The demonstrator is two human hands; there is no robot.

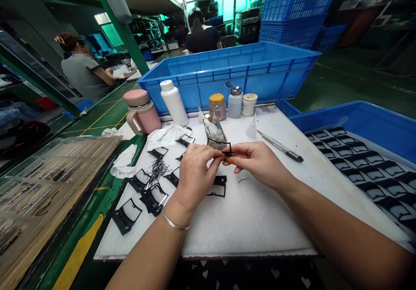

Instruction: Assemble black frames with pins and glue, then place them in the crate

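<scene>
Between my two hands, above the white board (247, 225), a small black plastic frame (230, 148) is held up by its lower edge. My left hand (198, 169) pinches it from the left, thumb against fingertips. From the other side my right hand (256, 162) grips it between thumb and fingers. Another black frame (221, 187) lies just beneath the hands. Several more black frames (126, 216) are spread to the left, around a pile of thin black strips (158, 170). One loose strip (243, 179) rests below my right hand.
Behind the board stands a large blue crate (208, 73). A pink mug (143, 112), white bottle (173, 101), jar (217, 107) and pump bottle (235, 104) line the back. A craft knife (281, 146) lies right. Frames fill a blue bin (367, 117). Two people sit farther off.
</scene>
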